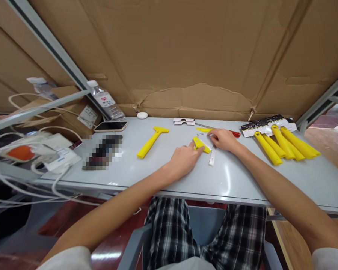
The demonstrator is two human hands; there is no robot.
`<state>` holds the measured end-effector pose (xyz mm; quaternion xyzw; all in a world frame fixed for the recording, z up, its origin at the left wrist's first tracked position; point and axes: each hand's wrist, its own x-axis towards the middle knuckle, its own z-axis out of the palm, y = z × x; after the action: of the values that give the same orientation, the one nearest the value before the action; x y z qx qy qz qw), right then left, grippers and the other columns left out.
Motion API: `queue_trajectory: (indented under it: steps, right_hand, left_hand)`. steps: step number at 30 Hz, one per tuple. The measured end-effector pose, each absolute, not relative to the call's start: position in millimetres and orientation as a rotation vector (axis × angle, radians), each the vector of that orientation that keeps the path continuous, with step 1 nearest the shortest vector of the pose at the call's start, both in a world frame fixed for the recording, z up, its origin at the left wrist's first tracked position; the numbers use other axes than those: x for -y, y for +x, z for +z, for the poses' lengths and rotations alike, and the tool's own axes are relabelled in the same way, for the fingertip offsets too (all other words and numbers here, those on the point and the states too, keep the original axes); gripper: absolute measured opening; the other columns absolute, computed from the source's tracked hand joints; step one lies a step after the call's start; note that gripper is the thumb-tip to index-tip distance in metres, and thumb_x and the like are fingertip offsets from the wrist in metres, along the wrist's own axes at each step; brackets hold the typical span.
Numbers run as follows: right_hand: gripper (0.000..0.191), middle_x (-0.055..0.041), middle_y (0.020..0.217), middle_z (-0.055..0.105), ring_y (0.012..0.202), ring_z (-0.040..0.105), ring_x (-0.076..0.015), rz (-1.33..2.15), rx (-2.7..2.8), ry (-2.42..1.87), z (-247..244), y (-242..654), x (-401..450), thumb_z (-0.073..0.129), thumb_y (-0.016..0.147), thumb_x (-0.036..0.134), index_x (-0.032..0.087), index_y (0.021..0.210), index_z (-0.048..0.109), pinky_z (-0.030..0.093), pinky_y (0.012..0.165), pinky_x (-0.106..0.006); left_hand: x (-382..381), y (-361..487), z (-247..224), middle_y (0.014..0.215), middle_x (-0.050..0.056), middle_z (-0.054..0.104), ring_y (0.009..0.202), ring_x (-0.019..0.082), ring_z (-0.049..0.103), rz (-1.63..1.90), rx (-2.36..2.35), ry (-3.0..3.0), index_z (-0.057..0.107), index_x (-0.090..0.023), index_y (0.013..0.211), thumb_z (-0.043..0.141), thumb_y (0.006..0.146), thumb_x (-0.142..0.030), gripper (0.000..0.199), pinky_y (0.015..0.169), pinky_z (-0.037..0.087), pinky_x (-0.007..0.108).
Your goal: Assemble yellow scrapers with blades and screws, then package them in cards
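Scraper head, yellow, is pinched over the table by the left hand, fingers nearly closed. Right hand is curled just right of the head; whether anything is gripped cannot be told. Step is judged as two-handed adjustment; steady support seems called for next. Yellow scraper is placed well left of the head.

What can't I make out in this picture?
All in the head view:
Dark item: pixelated beyond recognition.
Red-handled tool: middle hidden by the right hand.
Yellow piece: partly covered by the left hand.
Bottle label: print too small to read.
Left sleeve: cut off by bottom edge.
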<state>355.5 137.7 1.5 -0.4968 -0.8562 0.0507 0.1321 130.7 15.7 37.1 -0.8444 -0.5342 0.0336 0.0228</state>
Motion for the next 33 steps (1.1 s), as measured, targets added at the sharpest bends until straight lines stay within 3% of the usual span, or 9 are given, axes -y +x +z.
queue_trajectory:
  steps: [6,10,15,21,25,30,33]
  right_hand:
    - [0.036,-0.0061,0.104,0.081,0.091,0.069,-0.0246,0.138,2.451,-1.393,-4,359,-144,0.053,0.100,0.029,0.026,0.123,0.079,0.039,0.073,-0.033]
    - [0.036,-0.0070,0.108,0.081,0.093,0.068,-0.0253,0.124,2.457,-1.397,-5,359,-145,0.055,0.098,0.028,0.025,0.124,0.079,0.041,0.076,-0.033]
    - [0.025,-0.0057,0.092,0.078,0.079,0.063,-0.0230,0.090,2.458,-1.459,2,352,-141,0.055,0.097,0.027,0.022,0.105,0.078,0.033,0.068,-0.032]
    - [0.030,-0.0055,0.098,0.079,0.085,0.065,-0.0229,0.127,2.415,-1.503,11,341,-140,0.057,0.101,0.032,0.023,0.121,0.078,0.033,0.069,-0.033]
    - [0.037,-0.0068,0.106,0.078,0.093,0.067,-0.0245,0.068,2.408,-1.481,13,327,-138,0.055,0.102,0.030,0.024,0.131,0.076,0.035,0.070,-0.033]
    - [0.032,-0.0092,0.107,0.076,0.094,0.066,-0.0259,0.014,2.490,-1.580,15,313,-134,0.051,0.101,0.023,0.024,0.113,0.081,0.036,0.071,-0.033]
    - [0.034,-0.0096,0.112,0.076,0.097,0.067,-0.0262,0.055,2.466,-1.577,17,317,-136,0.050,0.104,0.025,0.023,0.117,0.082,0.041,0.075,-0.034]
  left_hand:
    - [-19,114,47,0.120,0.016,0.071,0.090,0.027,0.071,-0.157,1.620,-2.809,0.063,-0.028,0.156,0.042,0.110,-0.023,0.051,0.085,0.055,0.041]
    - [-34,97,58,0.114,0.011,0.077,0.098,0.025,0.071,-0.673,1.541,-3.108,0.061,-0.027,0.159,0.051,0.108,-0.026,0.053,0.095,0.055,0.041]
    - [-56,81,46,0.127,0.015,0.073,0.075,0.016,0.070,-1.471,1.874,-3.475,0.050,-0.026,0.167,0.057,0.107,-0.036,0.061,0.069,0.059,0.033]
    - [-69,73,21,0.117,0.014,0.073,0.068,0.012,0.065,-2.492,2.301,-3.115,0.041,-0.026,0.169,0.064,0.104,-0.026,0.069,0.056,0.052,0.024]
    - [-69,71,16,0.108,0.011,0.072,0.066,0.012,0.065,-2.635,2.467,-2.984,0.040,-0.028,0.169,0.062,0.104,-0.022,0.068,0.053,0.052,0.023]
    - [-66,72,16,0.106,0.010,0.072,0.065,0.012,0.064,-2.673,2.599,-2.861,0.044,-0.028,0.166,0.062,0.105,-0.021,0.063,0.052,0.052,0.022]
    - [-67,72,15,0.105,0.010,0.072,0.065,0.012,0.063,-2.714,2.620,-2.809,0.046,-0.028,0.164,0.061,0.105,-0.020,0.061,0.052,0.052,0.022]
